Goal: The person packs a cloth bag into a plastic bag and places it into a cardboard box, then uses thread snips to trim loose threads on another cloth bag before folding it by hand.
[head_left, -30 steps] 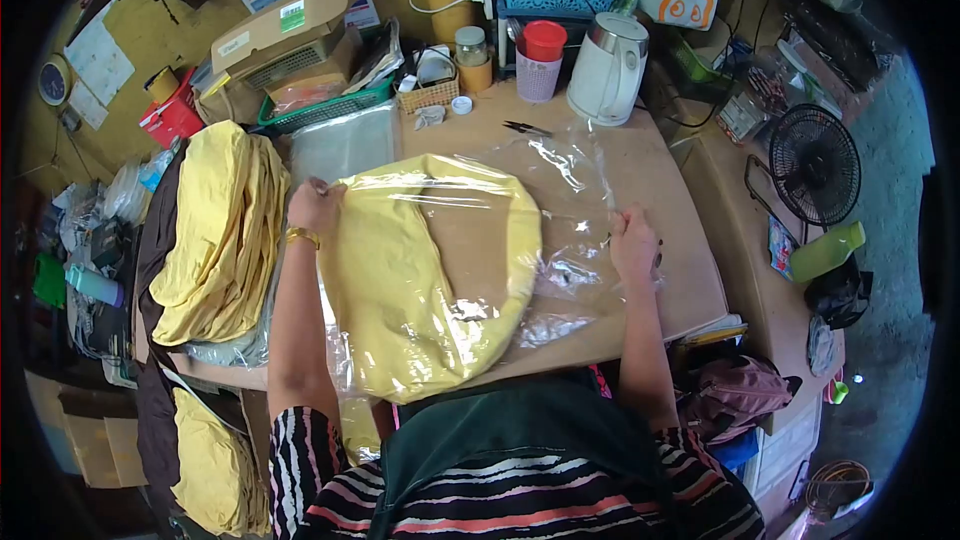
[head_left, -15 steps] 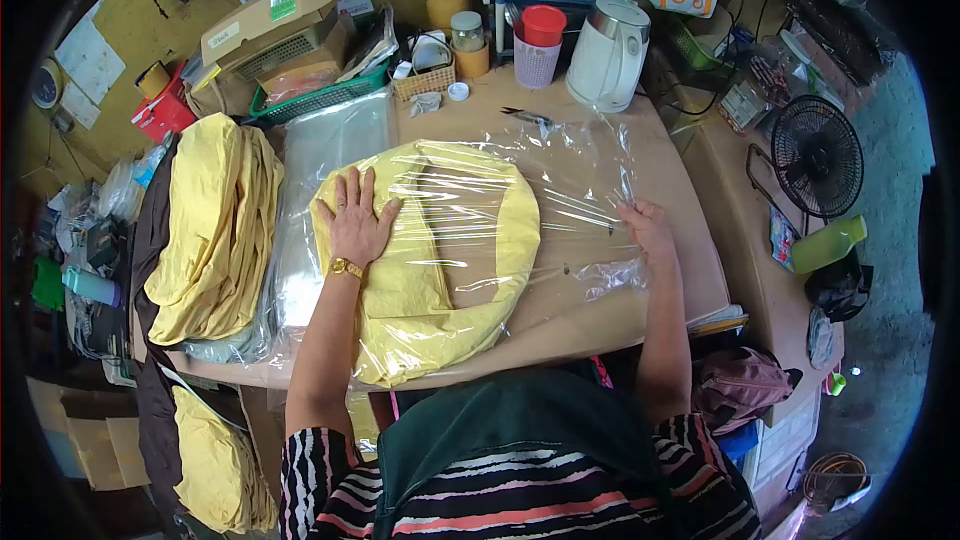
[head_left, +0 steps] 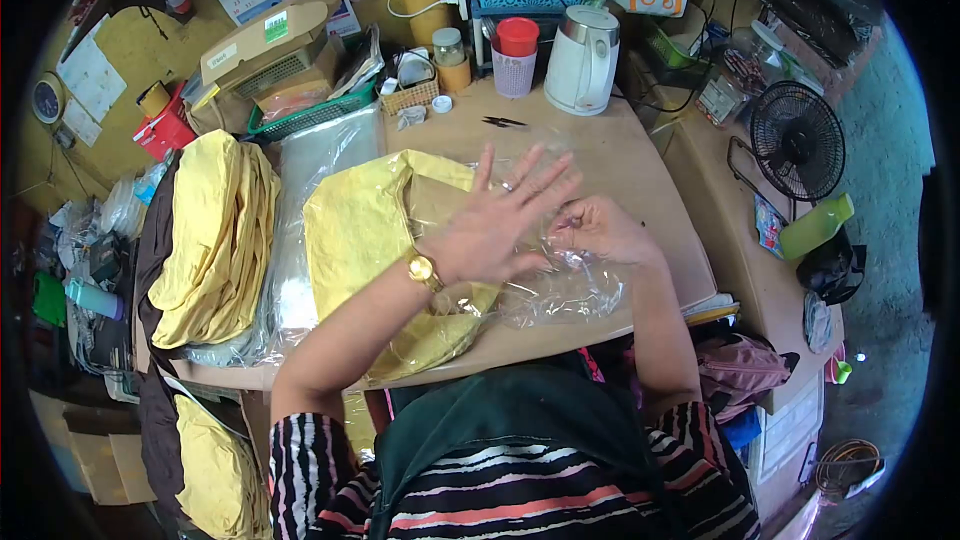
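A yellow fabric item (head_left: 350,230), folded in a loop, lies on the table inside a clear plastic bag (head_left: 565,295). The bag's loose end is crumpled to the right of the fabric. My left hand (head_left: 490,230), with a gold watch at the wrist, is over the bag, fingers spread and slightly blurred. Close beside it on the right, my right hand (head_left: 605,230) has its fingers pinched on the bag's gathered end. My left hand partly covers the loop's opening and right side.
Stacked yellow fabric (head_left: 210,240) and flat clear bags (head_left: 325,160) lie to the left. Small black snips (head_left: 503,122) rest beyond my hands. A white kettle (head_left: 583,60), a purple cup (head_left: 514,72) and a green basket (head_left: 315,118) stand along the back; a fan (head_left: 797,140) is at right.
My left hand has lifted off the fabric and moved right over the bag. My right hand has come inward to the left, and the stretched plastic end is now slack and crumpled.
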Demonstrator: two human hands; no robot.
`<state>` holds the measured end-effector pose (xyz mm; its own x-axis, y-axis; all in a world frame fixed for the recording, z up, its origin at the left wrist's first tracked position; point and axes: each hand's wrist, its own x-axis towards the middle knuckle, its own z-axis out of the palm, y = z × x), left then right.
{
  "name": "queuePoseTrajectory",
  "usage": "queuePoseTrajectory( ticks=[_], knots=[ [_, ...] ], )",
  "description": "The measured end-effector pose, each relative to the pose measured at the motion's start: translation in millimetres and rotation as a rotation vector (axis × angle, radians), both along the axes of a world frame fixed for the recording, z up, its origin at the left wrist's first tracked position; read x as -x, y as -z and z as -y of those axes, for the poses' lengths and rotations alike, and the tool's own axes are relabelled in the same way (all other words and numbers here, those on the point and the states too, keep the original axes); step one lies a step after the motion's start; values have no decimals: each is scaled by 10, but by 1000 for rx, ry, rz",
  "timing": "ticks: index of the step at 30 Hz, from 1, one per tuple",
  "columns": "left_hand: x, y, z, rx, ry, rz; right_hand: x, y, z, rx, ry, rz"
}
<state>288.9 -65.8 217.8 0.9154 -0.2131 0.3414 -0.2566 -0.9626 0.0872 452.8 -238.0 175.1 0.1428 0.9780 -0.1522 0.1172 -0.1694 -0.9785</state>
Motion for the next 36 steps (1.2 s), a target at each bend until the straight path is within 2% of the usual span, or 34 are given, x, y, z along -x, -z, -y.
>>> queuePoseTrajectory(
  ticks=[1, 3, 5, 6, 8, 9, 11, 12, 14, 15, 16, 17, 18, 20, 21, 22, 23, 24, 26, 27, 28, 29, 30, 31, 33, 34, 36],
  knots=[
    [27, -43, 73, -49, -37, -4, -80, -42, 24, -1, 1, 1],
    [253, 37, 117, -90, -81, -24, -290, -42, 199, 237, 360, 413],
    [733, 274, 18, 51, -435, -210, -409, 75, 423, 334, 533, 1123],
    [924, 408, 97, 50, -453, -223, -313, 71, 416, 328, 514, 1112],
    [1321, 707, 255, -30, -595, -371, -12, -25, 391, 54, 710, 1407],
    [1414, 905, 353, -18, -624, -392, 219, -19, 272, 47, 674, 1394],
    [1453, 1268, 552, 16, -617, -357, 695, -23, -41, -39, 423, 1417],
    [1475, 1321, 566, 17, -638, -361, 682, 130, -114, -53, 406, 1410],
    [1503, 1394, 575, 83, -612, -367, 508, 671, -252, 95, 378, 1388],
    [1516, 1436, 560, 95, -605, -353, 404, 827, -260, 84, 366, 1392],
    [1548, 1439, 563, 108, -625, -349, 272, 961, -222, 202, 393, 1323],
    [1584, 1421, 527, 193, -572, -374, 150, 1045, -202, 317, 420, 1251],
    [1607, 1387, 473, 272, -513, -396, 62, 1102, -162, 305, 407, 1259],
    [1689, 1216, 433, 273, -519, -388, -38, 1209, -34, 303, 644, 1444],
    [1735, 1190, 431, 180, -576, -403, -93, 1222, 14, 303, 636, 1443],
    [1787, 1185, 427, 86, -630, -418, -151, 1223, 68, 219, 825, 1357],
    [1886, 1370, 385, 143, -650, -415, -211, 1224, 128, 137, 1013, 1264],
    [1931, 1311, 396, 144, -645, -413, -296, 1230, 170, 140, 1017, 1267],
    [1990, 1055, 369, 61, -848, -299, -413, 1285, 247, 464, 962, 1151],
    [2086, 982, 337, 26, -1035, -238, -412, 1371, 290, 475, 969, 1151],
    [2191, 934, 230, -16, -1224, -162, -417, 1465, 264, 253, 861, 1180],
    [2341, 951, 112, 171, -1253, 89, -434, 1531, 264, 38, 741, 1201],
    [2478, 996, 44, 361, -1268, 336, -397, 1503, 212, 40, 743, 1203],
    [2583, 1070, 60, 358, -1265, 338, -334, 1448, 71, 83, 678, 1239],
    [2777, 1199, 138, 590, -1324, 315, -392, 1197, -228, 129, 625, 907],
    [2779, 1184, 157, 582, -1322, 315, -488, 919, -416, 131, 622, 539],
    [2707, 1156, 281, 535, -1222, 335, -706, 373, -942, -130, 609, 382]
  ],
)
